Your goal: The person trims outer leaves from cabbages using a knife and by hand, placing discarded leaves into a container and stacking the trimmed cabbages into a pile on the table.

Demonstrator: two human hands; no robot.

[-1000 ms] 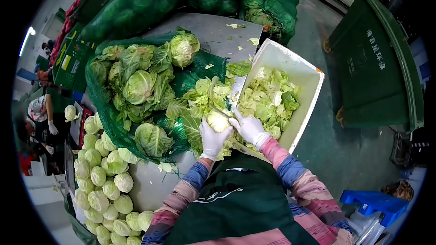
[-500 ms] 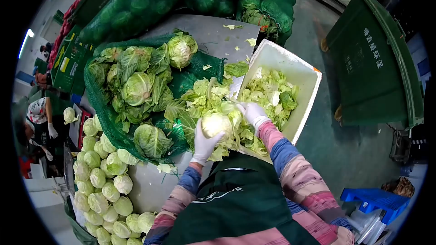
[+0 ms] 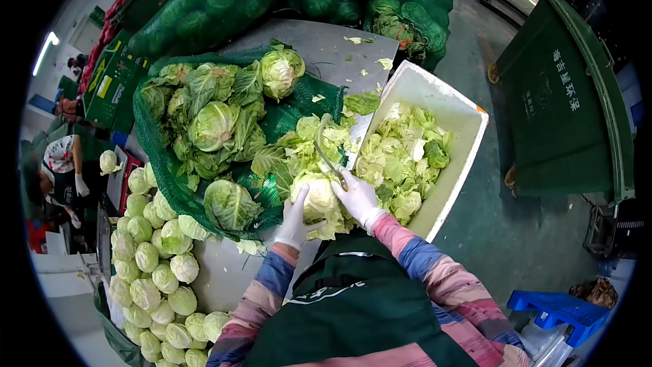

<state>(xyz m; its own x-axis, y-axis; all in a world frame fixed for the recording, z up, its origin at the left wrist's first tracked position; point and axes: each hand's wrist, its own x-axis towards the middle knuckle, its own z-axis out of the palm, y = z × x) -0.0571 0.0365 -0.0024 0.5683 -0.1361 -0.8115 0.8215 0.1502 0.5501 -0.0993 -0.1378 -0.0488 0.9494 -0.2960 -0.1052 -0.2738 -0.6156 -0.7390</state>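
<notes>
A pale, trimmed cabbage (image 3: 318, 197) sits in front of me among loose leaves. My left hand (image 3: 293, 221), in a white glove, is wrapped round its left side. In my gloved right hand (image 3: 357, 197) is a knife (image 3: 327, 160) with a narrow, slightly curved blade that points up and away over the leaves. The fingers of that hand are closed round the handle at the cabbage's right side. Cut leaves (image 3: 309, 139) lie just beyond the cabbage. A white foam box (image 3: 454, 194) to the right holds many torn leaves.
Untrimmed cabbages (image 3: 214, 126) lie on an opened green net (image 3: 166, 194) at left. Trimmed cabbages (image 3: 146, 261) are piled at lower left. Full net sacks (image 3: 217, 10) line the back. A green bin (image 3: 560, 102) stands right; a co-worker (image 3: 61, 173) is at far left.
My right hand has moved left and down, toward the cabbage, and the knife blade now shows clearly. My left hand has shifted slightly down and left. The view has shifted a little.
</notes>
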